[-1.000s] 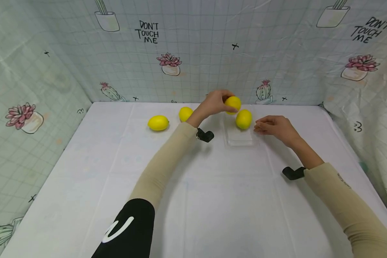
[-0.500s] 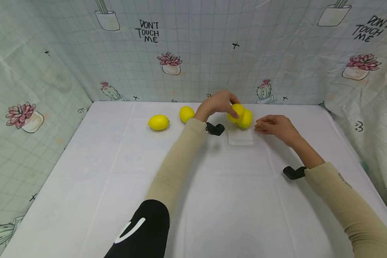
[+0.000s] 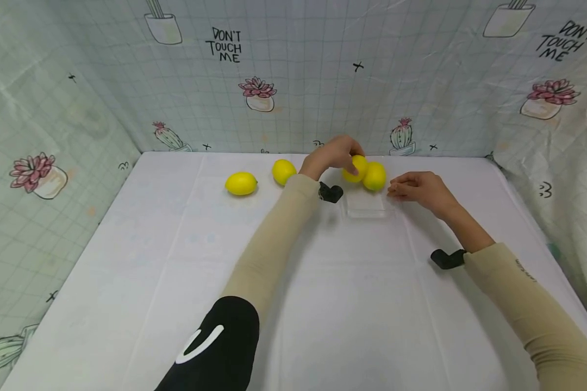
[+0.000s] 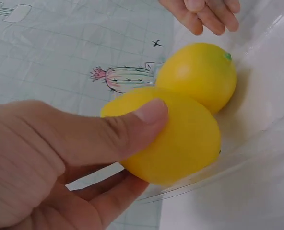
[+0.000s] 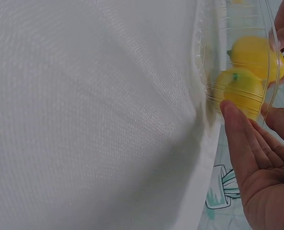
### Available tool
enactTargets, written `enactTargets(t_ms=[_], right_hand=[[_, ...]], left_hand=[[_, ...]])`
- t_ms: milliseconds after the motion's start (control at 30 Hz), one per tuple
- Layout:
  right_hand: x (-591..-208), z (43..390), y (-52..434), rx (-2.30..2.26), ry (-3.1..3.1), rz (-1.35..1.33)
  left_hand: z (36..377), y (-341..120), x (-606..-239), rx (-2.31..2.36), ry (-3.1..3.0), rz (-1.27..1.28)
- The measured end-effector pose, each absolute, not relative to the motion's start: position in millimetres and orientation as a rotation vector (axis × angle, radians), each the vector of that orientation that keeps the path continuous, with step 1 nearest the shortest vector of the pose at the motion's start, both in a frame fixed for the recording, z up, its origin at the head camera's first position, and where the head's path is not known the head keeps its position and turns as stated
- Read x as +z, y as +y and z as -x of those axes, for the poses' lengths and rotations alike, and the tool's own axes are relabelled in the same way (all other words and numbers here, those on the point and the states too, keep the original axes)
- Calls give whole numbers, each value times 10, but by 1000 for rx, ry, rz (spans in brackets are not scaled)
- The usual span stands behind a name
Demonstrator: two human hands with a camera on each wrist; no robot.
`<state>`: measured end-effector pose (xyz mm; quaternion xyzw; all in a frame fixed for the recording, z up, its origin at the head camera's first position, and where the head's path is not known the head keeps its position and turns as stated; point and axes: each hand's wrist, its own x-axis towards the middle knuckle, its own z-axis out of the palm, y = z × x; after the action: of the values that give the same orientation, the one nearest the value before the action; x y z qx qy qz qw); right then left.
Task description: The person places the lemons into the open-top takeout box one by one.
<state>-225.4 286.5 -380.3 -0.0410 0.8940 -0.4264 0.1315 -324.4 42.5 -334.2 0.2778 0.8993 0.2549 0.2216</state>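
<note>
1. At the far left of the white-covered bench (image 3: 127,260), two loose yellow lemons (image 3: 241,183) lie well apart from your hands.
2. Your left hand (image 3: 330,155) has thumb and fingers curled round a smooth yellow lemon (image 4: 173,141), lowering it into the clear plastic tray (image 3: 367,205) until it touches the lemon already inside (image 3: 374,176).
3. Judging by this, the placing step is in hand; next, loosen that hold gently.
4. Your right hand (image 3: 418,190) lies relaxed, fingers straight, just beside the tray wall, holding nothing.
</note>
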Motion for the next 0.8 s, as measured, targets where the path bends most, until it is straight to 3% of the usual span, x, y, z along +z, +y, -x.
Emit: enactTargets(t_ms=[467,800], right_hand=[[-3807,2256,2872,-1229,2598,116],[-3828,2265,2876,-1281,2582,107]], left_hand=[[3286,474,-3302,555,2523,-709],[3410,368,-3412,587,2492,-1039]])
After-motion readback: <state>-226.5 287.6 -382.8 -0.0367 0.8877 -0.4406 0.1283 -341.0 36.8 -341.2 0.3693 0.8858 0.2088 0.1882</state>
